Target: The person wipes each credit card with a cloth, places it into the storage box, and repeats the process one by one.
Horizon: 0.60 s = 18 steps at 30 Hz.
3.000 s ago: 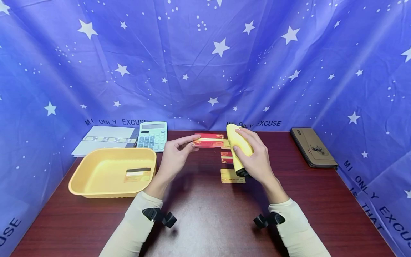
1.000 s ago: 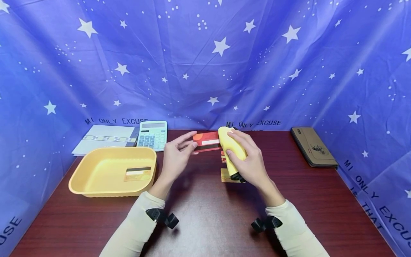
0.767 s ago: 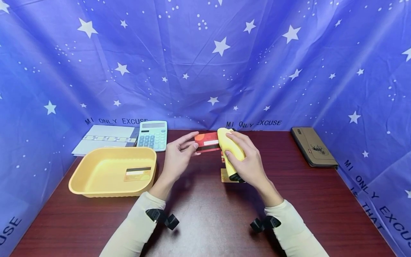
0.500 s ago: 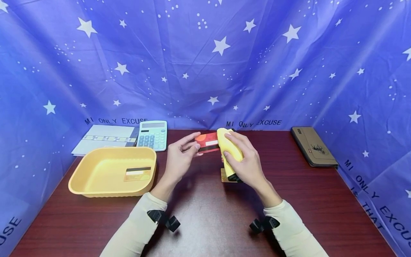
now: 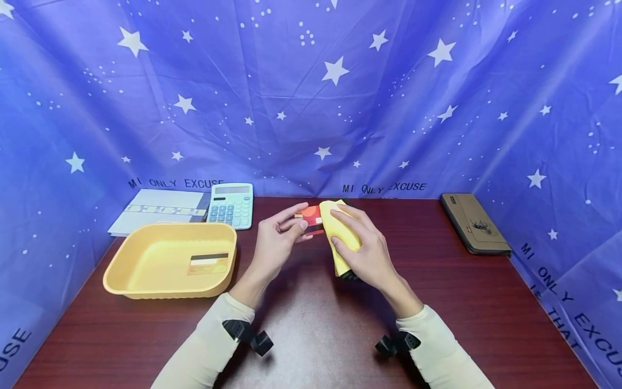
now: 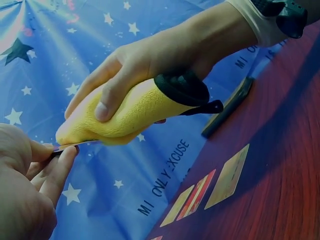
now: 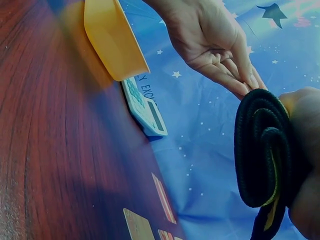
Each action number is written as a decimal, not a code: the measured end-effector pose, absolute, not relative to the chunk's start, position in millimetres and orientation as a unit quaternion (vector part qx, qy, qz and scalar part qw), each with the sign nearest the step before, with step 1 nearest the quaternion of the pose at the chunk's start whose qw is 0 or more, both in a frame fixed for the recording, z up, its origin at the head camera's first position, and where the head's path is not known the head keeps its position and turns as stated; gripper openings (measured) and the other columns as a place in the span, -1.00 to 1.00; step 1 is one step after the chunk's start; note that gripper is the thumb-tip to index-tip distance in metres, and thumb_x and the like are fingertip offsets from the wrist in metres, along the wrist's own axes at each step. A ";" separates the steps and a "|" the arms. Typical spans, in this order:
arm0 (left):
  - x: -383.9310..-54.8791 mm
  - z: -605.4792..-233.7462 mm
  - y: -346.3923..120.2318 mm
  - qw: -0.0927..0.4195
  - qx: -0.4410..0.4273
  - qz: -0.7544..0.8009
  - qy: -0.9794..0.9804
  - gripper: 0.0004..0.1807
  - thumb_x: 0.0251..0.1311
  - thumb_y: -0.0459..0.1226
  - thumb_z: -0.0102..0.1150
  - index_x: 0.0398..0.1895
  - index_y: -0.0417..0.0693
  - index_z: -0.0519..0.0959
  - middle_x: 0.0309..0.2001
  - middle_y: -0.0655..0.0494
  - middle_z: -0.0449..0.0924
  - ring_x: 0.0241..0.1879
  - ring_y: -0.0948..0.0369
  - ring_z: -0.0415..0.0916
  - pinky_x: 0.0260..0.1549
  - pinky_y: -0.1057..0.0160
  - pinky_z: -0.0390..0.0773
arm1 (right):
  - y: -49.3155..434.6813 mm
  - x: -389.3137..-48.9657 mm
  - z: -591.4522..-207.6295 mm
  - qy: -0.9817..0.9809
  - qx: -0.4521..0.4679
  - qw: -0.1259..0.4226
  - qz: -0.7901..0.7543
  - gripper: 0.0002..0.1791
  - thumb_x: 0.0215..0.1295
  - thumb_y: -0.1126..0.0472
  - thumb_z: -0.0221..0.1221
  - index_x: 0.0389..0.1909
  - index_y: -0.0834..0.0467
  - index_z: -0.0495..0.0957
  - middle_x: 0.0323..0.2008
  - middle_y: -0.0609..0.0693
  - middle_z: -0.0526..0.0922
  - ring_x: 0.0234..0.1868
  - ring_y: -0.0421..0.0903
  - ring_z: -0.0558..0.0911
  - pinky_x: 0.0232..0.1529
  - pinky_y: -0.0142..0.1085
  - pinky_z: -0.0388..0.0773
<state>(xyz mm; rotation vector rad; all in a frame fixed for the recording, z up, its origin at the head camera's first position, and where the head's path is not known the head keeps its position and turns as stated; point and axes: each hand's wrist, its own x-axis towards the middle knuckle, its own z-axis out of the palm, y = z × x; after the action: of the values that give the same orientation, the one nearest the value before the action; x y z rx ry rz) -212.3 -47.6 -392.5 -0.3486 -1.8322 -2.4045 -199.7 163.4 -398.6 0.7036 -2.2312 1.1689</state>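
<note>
My left hand point(image 5: 273, 246) pinches a red bank card point(image 5: 311, 212) between thumb and fingers, a dark stripe and white strip facing up. My right hand point(image 5: 371, 253) grips a folded yellow cleaning cloth point(image 5: 342, 229), which covers the card's right end. In the left wrist view the cloth point(image 6: 140, 110) wraps the card's far part, both held above the table. Its rolled black edging point(image 7: 260, 150) and hanging loop show in the right wrist view. On the tabletop below lie several cards, among them a gold card point(image 6: 228, 176) and a red card point(image 6: 197, 194).
At the left stands a yellow plastic basin point(image 5: 146, 259) with a gold card point(image 5: 209, 263) in it. Behind it are a light blue calculator point(image 5: 231, 205) and a white box point(image 5: 160, 208). A brown zip wallet point(image 5: 476, 222) lies far right; a blue starry curtain point(image 5: 301, 97) surrounds the table.
Since 3 seconds ago the red card has been turned over to its striped side. Both hands have come closer together; the cloth has moved left and toward me, over more of the card.
</note>
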 end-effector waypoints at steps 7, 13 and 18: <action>-210.1 -390.5 -46.2 0.043 -0.121 -0.792 -0.597 -0.58 0.32 -0.57 0.20 0.25 -0.32 0.59 -0.01 -0.50 0.66 -0.17 0.24 0.76 -0.09 0.06 0.82 | 159.5 -195.3 -396.4 -0.815 0.281 0.263 0.432 -0.35 0.12 0.36 0.42 0.29 0.01 0.62 0.34 -0.01 0.58 0.35 -0.01 0.56 0.13 -0.56 0.49; -208.4 -390.5 -44.1 0.035 -0.129 -0.790 -0.598 -0.57 0.33 -0.58 0.17 0.26 -0.30 0.59 0.04 -0.47 0.66 -0.13 0.30 0.75 -0.08 0.11 0.82 | 153.2 -191.2 -396.7 -0.805 0.302 0.261 0.438 -0.36 0.11 0.37 0.42 0.28 0.05 0.63 0.34 0.03 0.58 0.34 0.02 0.56 0.19 -0.54 0.48; -206.6 -390.0 -43.8 0.036 -0.128 -0.787 -0.602 -0.56 0.33 -0.59 0.15 0.26 -0.31 0.59 0.06 -0.47 0.65 -0.11 0.32 0.75 -0.09 0.19 0.82 | 149.5 -188.1 -397.4 -0.809 0.306 0.250 0.434 -0.36 0.12 0.34 0.43 0.28 0.02 0.62 0.34 0.00 0.58 0.33 -0.01 0.58 0.14 -0.49 0.52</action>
<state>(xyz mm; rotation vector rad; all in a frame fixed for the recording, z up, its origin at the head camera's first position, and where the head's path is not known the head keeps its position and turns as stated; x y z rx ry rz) -206.6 -43.8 -390.0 -0.3925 -1.8503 -2.4177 -188.1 149.5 -397.4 0.8342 -2.2038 1.1810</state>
